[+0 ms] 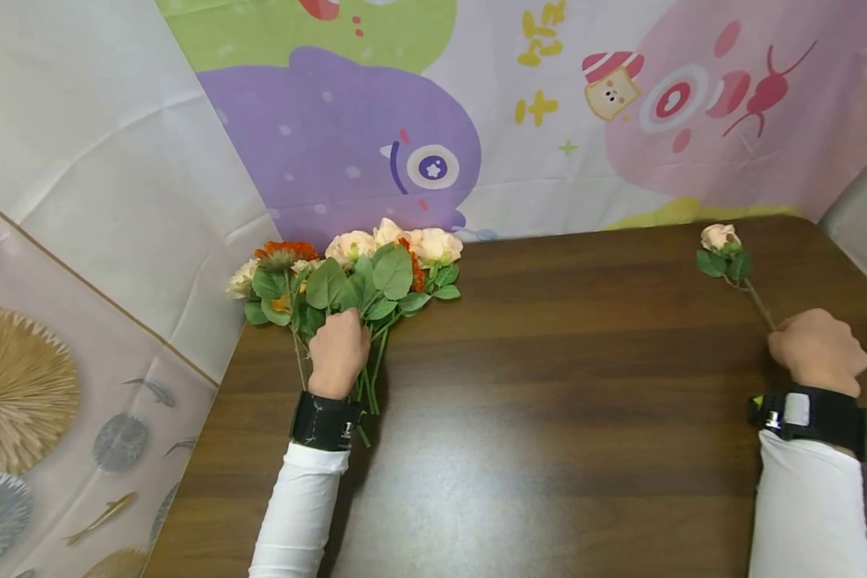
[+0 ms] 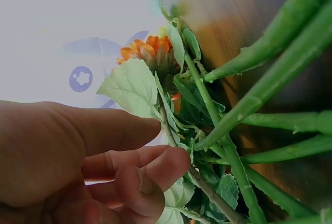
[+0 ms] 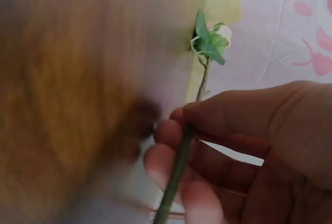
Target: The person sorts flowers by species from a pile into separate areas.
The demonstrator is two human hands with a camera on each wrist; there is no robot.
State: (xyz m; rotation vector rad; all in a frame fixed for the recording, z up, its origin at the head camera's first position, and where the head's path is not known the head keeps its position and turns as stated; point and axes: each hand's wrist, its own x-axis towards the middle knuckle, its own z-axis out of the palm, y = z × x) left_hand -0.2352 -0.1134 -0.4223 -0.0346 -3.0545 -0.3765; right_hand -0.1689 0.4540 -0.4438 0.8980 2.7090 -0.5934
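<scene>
My right hand [image 1: 820, 345] pinches the stem of a single pale pink rose [image 1: 720, 236] between thumb and curled fingers, over the table's right side. In the right wrist view that green stem [image 3: 179, 169] runs through the fingers, with the bloom and leaves beyond the thumb. At the left, my left hand [image 1: 338, 353] is at a bunch of flowers [image 1: 433, 245] in cream, pale pink and orange. Its thumb and fingertips close round a thin brownish stem [image 2: 168, 123] under a broad leaf [image 2: 134, 88]. Several thick green stems [image 2: 270, 92] cross beside the fingers.
The dark wooden table [image 1: 549, 369] stretches between both hands. Behind it hangs a cartoon-printed cloth [image 1: 520, 177], and the bunch's blooms lie close against it. A pale patterned cloth [image 1: 116, 289] borders the table's left edge.
</scene>
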